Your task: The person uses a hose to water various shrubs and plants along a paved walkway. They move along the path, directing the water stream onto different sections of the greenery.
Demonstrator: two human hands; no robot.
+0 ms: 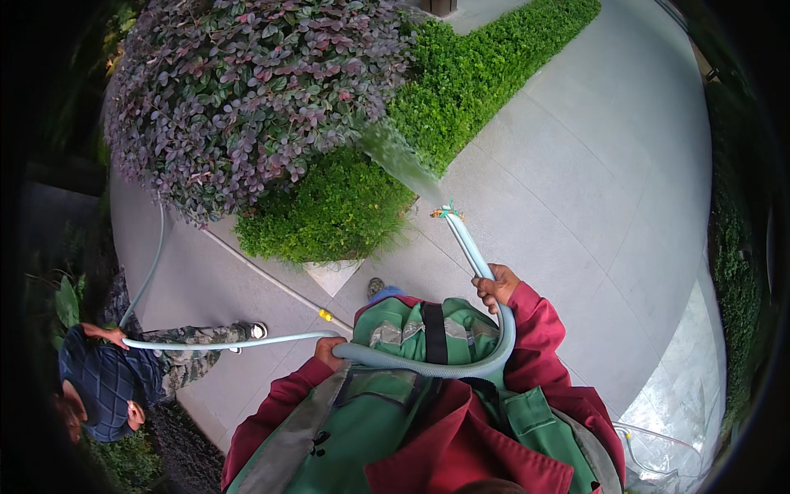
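A pale blue garden hose [426, 368] curves across the front of my body. My right hand [497, 288] grips it near its outlet end, where green and orange ties [449, 212] are wound around the tip and a rod runs alongside. Water [401, 159] sprays from that tip onto a purple-leaved shrub [265, 92] and the low green hedge beside it. On the other side, my left hand [329, 352] is closed around the same hose at my waist. Beyond it the hose runs left to another person's hand [111, 336].
A person in a dark blue top [108, 376] stands at the left, holding the hose. A pale pipe with a yellow coupling [325, 315] lies across the paving. A trimmed green hedge [487, 68] borders the paved ground [568, 185]. Another thin hose [654, 435] lies at lower right.
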